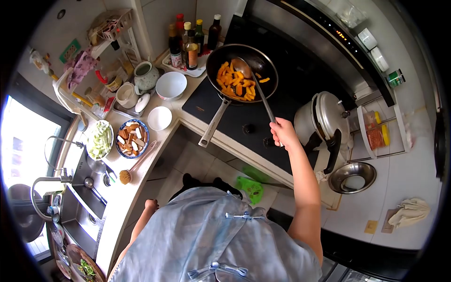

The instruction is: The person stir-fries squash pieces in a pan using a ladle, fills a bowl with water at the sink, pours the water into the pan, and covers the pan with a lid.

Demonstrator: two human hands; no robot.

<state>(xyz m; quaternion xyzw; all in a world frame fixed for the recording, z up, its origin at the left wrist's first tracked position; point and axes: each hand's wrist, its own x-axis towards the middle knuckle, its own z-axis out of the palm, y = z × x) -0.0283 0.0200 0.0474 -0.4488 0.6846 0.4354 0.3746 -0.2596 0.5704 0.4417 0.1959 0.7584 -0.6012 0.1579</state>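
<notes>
My right hand [283,132] is wrapped round the handle of a metal ladle [265,99]. Its round bowl rests among orange vegetable strips [235,83] in a black frying pan [268,66]. The pan sits on the dark cooktop [206,105], its long handle [215,123] pointing toward me with no hand on it. Down by my left side, near the counter edge, my left hand [151,205] is curled closed and nothing shows in it.
A pressure cooker [324,115] stands right of the pan. On the left counter are white bowls [171,86], a blue-rimmed plate [133,155] of cut food, sliced green vegetable [99,140] and a brush [126,176]. Sauce bottles [191,51] stand behind; the sink [80,207] lies far left.
</notes>
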